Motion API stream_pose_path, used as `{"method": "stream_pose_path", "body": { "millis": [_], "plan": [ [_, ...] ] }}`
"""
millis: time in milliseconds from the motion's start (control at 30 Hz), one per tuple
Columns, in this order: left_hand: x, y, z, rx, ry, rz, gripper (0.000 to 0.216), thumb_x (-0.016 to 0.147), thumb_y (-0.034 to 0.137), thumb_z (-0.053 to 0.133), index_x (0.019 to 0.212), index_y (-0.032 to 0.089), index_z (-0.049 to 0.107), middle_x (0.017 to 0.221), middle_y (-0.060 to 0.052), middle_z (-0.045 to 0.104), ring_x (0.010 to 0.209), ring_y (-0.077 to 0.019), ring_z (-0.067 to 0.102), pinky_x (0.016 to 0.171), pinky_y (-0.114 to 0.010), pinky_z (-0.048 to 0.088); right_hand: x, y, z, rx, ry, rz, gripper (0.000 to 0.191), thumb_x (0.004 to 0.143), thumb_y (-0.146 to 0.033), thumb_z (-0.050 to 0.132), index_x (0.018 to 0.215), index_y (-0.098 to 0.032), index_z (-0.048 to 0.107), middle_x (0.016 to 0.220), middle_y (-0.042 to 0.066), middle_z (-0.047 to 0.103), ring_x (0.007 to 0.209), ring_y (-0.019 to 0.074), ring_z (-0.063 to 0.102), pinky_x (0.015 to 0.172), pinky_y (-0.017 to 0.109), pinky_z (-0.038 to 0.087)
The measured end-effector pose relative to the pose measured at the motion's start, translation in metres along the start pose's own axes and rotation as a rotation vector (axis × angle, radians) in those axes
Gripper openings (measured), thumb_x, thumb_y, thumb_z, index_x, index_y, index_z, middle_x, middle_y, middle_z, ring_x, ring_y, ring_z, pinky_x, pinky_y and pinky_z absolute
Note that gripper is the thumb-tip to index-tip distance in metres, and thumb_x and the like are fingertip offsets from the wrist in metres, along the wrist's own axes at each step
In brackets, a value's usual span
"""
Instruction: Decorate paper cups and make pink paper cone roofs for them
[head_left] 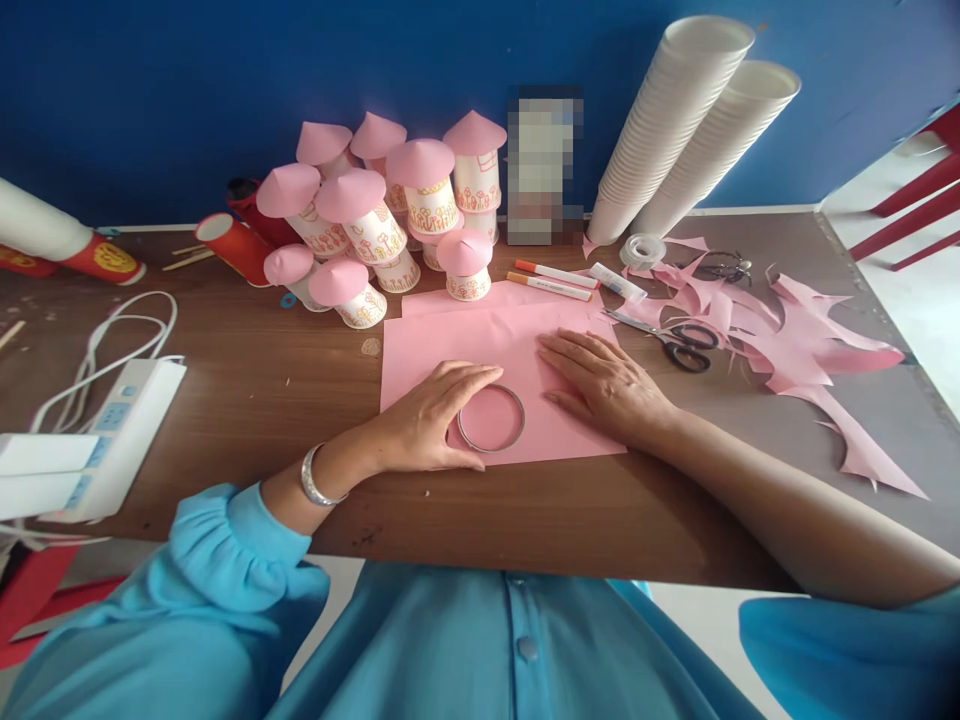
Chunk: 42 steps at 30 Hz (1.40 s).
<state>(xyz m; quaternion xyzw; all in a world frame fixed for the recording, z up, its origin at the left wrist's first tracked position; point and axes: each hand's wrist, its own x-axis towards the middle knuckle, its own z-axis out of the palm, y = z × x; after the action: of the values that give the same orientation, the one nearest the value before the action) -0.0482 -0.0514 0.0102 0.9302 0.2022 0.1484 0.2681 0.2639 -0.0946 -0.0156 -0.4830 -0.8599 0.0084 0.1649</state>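
Observation:
A pink paper sheet [442,345] lies flat on the brown table near me, over another pink sheet [517,293]. On its lower part rests a thin round metal ring [523,425], like a bangle. My left hand [424,420], with a silver bracelet on its wrist, curves around the ring's left side, fingertips at its top edge and thumb at its lower edge. My right hand [600,385] lies flat on the sheet's right part, fingers stretched out, holding nothing.
Behind the sheet stand several paper cups [433,207] with pink cone roofs. Markers [551,287], scissors [679,340], a tape roll [643,251] and pink scraps [795,335] lie right. Tall white cup stacks [667,130] lean on the blue wall. A power strip [127,430] sits left.

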Motion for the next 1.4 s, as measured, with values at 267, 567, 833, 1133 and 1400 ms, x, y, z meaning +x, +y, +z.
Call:
{"method": "stream_pose_path", "body": {
  "millis": [267, 567, 833, 1133, 1400],
  "plan": [
    [-0.013, -0.011, -0.026, 0.023, -0.022, -0.102, 0.094, 0.081, 0.045, 0.085, 0.16, 0.029, 0.037, 0.153, -0.015, 0.054, 0.142, -0.036, 0.05, 0.12, -0.059, 0.045, 0.0, -0.015, -0.015, 0.023, 0.059, -0.071, 0.038, 0.105, -0.034, 0.056, 0.137, -0.016, 0.066, 0.142, 0.016, 0.069, 0.137, 0.0341, 0.06, 0.11, 0.052, 0.054],
    [-0.015, -0.025, -0.036, 0.144, 0.103, -0.131, 0.043, 0.102, 0.036, 0.061, 0.142, 0.021, 0.06, 0.141, -0.012, 0.068, 0.134, -0.0268, 0.06, 0.118, -0.049, 0.048, 0.007, -0.051, -0.013, 0.105, 0.043, -0.316, 0.021, 0.101, -0.023, 0.063, 0.116, -0.014, 0.074, 0.14, 0.021, 0.069, 0.134, 0.0336, 0.063, 0.105, 0.052, 0.06],
    [-0.015, -0.036, -0.029, 0.168, 0.129, -0.155, 0.036, 0.104, 0.038, 0.057, 0.133, 0.019, 0.067, 0.14, -0.01, 0.07, 0.133, -0.0253, 0.062, 0.116, -0.047, 0.049, 0.009, -0.062, -0.015, 0.073, 0.064, -0.381, 0.019, 0.102, -0.017, 0.06, 0.106, -0.02, 0.078, 0.136, 0.014, 0.072, 0.129, 0.0283, 0.066, 0.104, 0.045, 0.061],
    [-0.015, -0.035, -0.026, 0.184, 0.115, -0.17, 0.036, 0.103, 0.037, 0.058, 0.133, 0.02, 0.067, 0.141, -0.011, 0.068, 0.133, -0.0268, 0.061, 0.116, -0.05, 0.049, 0.007, -0.071, -0.01, 0.128, 0.115, -0.401, 0.017, 0.103, -0.018, 0.059, 0.099, -0.016, 0.076, 0.129, 0.018, 0.074, 0.12, 0.029, 0.07, 0.096, 0.046, 0.065],
    [-0.014, -0.031, -0.029, 0.152, 0.159, -0.189, 0.03, 0.105, 0.026, 0.051, 0.129, 0.019, 0.069, 0.137, -0.01, 0.071, 0.13, -0.0241, 0.064, 0.114, -0.048, 0.052, 0.006, -0.071, -0.01, 0.133, 0.127, -0.396, 0.016, 0.102, -0.014, 0.06, 0.1, -0.014, 0.075, 0.126, 0.019, 0.075, 0.119, 0.0296, 0.071, 0.096, 0.046, 0.064]
  ]
}}
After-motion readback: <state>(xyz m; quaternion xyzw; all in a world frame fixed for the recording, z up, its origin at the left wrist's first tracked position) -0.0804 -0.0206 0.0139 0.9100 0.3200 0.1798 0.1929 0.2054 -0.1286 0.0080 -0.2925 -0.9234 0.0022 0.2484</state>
